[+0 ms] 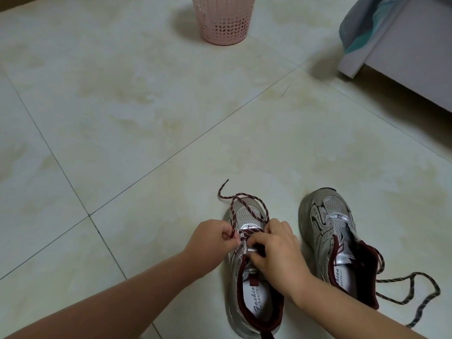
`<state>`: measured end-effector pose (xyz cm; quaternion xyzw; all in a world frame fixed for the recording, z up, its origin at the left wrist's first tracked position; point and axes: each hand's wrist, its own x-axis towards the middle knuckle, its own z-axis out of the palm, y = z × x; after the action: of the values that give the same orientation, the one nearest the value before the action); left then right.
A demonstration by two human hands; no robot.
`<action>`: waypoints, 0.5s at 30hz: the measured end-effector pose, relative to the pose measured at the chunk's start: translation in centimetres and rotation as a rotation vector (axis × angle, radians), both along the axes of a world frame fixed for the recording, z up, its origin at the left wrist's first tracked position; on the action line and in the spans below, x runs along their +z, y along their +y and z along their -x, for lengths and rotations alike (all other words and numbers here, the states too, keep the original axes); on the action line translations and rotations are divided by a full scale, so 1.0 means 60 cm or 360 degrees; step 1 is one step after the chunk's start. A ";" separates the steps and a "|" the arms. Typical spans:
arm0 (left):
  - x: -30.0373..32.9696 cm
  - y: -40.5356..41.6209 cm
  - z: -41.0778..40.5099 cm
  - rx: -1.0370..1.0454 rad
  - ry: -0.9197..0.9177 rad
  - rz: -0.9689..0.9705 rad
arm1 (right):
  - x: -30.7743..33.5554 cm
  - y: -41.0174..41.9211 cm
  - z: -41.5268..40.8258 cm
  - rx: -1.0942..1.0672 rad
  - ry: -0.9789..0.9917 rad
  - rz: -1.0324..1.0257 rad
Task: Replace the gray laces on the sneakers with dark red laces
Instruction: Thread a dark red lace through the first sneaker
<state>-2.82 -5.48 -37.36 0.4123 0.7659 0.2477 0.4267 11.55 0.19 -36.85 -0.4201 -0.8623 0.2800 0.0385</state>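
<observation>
Both forearms reached in from the bottom edge toward the left sneaker point(254, 277), which sat heel-first toward the camera on the tiled floor point(146, 118). The left hand point(210, 237) pinched a strand of the dark red lace point(247, 203) between curled fingers just beside the lower eyelets, while the right hand point(274, 250) lay curled over the tongue, its fingertips apparently nipping the other strand at an eyelet, though the exact hold was hidden under the knuckles. The lace looped loosely forward over the toe, with one free end lying on the tile beyond. The right sneaker point(335, 241) stood just beside it, unlaced, and a speckled dark lace point(411, 287) trailed from its collar across the floor; whether that one was gray or dark red could not be told. As for handling, the lace looked soft, light and limp, a round woven cord that would flop and twist unless kept under gentle tension, so it was best taken close to the stiff tip for threading and close to the eyelet for pulling snug. The shoe seemed light enough to slide when tugged, so a steadying hand on the tongue or eyelet row looked sensible. A pink basket point(223, 20) stood well apart at the far side.
</observation>
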 end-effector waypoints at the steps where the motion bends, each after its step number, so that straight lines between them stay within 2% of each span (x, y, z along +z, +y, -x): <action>1: -0.001 0.000 -0.003 -0.0016 0.0037 -0.0005 | 0.001 0.001 0.001 -0.0016 -0.0007 0.0037; 4: 0.001 0.001 -0.014 -0.0045 0.0178 -0.0023 | -0.001 0.003 0.005 -0.0013 -0.0081 0.0121; 6: 0.001 0.001 -0.019 0.0040 0.0152 -0.0023 | -0.001 0.003 0.011 -0.0047 -0.0107 0.0161; 10: -0.006 0.002 -0.016 0.0233 -0.0185 0.0056 | 0.000 0.003 0.018 -0.0100 -0.0154 0.0258; 15: 0.003 -0.007 -0.020 0.0152 -0.0640 0.0079 | -0.002 0.004 0.017 -0.0103 0.0002 0.0327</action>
<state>-1.61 -5.90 -37.18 0.3072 0.6898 0.3259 0.5688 10.55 0.41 -37.00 -0.4493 -0.8151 0.3657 0.0047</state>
